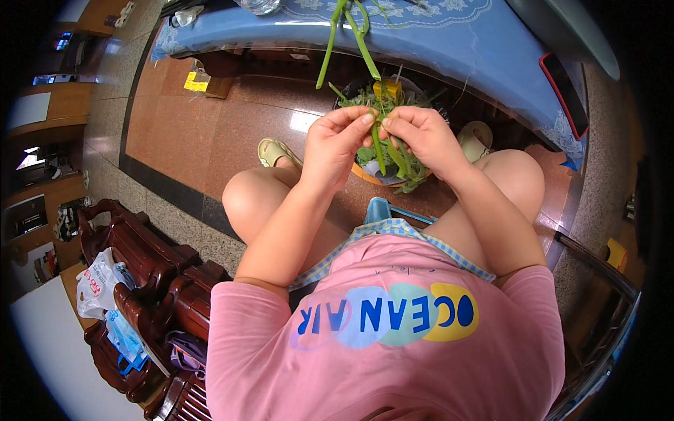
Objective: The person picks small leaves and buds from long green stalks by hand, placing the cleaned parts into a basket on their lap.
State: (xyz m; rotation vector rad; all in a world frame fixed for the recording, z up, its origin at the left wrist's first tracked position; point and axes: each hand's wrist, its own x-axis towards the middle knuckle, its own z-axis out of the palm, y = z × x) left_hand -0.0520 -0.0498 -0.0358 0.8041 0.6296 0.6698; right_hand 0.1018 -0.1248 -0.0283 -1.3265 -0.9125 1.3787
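My left hand (339, 142) pinches a green plant stem (378, 149) between thumb and fingertips. My right hand (421, 138) pinches at the same stem close beside it, and the fingertips of both hands nearly meet. Below them stands a round bin or basket (367, 178) with an orange-brown rim, filled with leafy green trimmings (416, 176) and a small yellow box (387, 90). Beyond the hands, longer green stalks (361, 48) hang over the near edge of a table with a blue cloth (437, 50). The exact grip of the fingertips is partly hidden.
A red-edged phone (563, 96) lies on the right part of the tablecloth. A yellow-marked carton (206, 83) is on the tiled floor under the table. Carved dark wooden seating (142, 247) at the left holds plastic bags (97, 284). A dark rail (597, 263) stands at the right.
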